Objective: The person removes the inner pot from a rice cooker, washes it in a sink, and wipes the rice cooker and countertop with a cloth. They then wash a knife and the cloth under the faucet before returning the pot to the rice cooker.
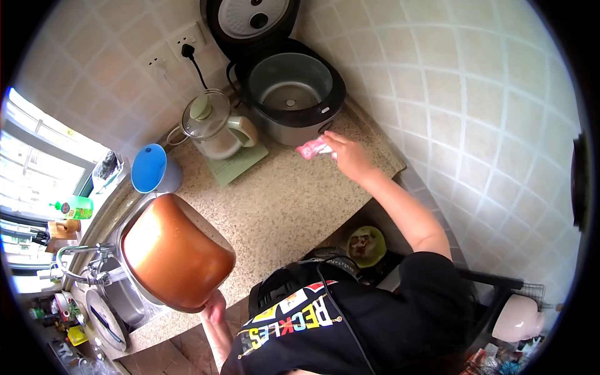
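Observation:
My left hand point(214, 307) grips the rim of a copper-coloured rice cooker inner pot point(178, 253), tilted on its side above the counter's sink end. Its inside faces away from view. At the right, my right hand point(350, 157) pinches a crumpled pink-and-white cloth point(314, 147) in front of the rice cooker point(294, 122). The cooker's lid point(253, 19) stands raised. Its heating well point(290, 84) shows no pot in it.
A glass kettle point(209, 128) stands on a green mat point(237, 164), beside a blue cup point(150, 170). The sink point(122, 300) and tap point(84, 253) are at left, with a pan lid point(106, 319) nearby. A green bowl point(366, 245) sits below the counter edge.

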The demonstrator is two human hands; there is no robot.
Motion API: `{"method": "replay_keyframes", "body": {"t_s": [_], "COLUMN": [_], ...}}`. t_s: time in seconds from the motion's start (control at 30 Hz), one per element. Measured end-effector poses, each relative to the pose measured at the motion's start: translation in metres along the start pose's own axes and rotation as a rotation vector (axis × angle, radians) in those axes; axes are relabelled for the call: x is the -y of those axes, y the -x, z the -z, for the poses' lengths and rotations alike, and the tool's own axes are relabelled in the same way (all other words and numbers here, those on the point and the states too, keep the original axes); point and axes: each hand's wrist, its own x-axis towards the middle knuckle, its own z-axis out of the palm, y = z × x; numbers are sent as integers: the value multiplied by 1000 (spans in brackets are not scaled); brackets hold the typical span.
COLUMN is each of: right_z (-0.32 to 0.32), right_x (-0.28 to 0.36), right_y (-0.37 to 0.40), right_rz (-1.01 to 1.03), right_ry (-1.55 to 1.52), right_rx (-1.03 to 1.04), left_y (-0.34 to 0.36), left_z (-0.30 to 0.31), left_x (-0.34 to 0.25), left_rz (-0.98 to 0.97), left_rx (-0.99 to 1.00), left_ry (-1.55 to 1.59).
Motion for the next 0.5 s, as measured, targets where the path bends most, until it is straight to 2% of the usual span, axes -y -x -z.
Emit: {"method": "replay_keyframes", "body": {"t_s": [0.1,0.13,0.17,0.23,0.3,0.37,0.43,0.5], "right_z": [-13,-12,-8,2,12,7,-30,-46], "right_x": [13,21,27,39,42,36,34,46], "right_y": [7,7,2,-13,-31,-50,-60,-73], "right_rz": [58,-28,-21,32,71,56,90,69], "right_ry": [-123,-230,-232,-402,-384,-64,195,197], "right_rx": [-4,51,50,-121,-194,-403,-383,-416], "left_y": [5,6,7,11,12,15,16,17], "left_z": [-8,-13,-17,-18,-13,0,10,14], "left_x": [-1,1,3,5,5,4,3,4], "left_rz": [0,-3,10,9,-10,-33,-36,-50], "left_rx": [-33,-29,-23,-15,-17,11,59,69], "left_ry": [65,64,49,37,53,21,118,133]}}
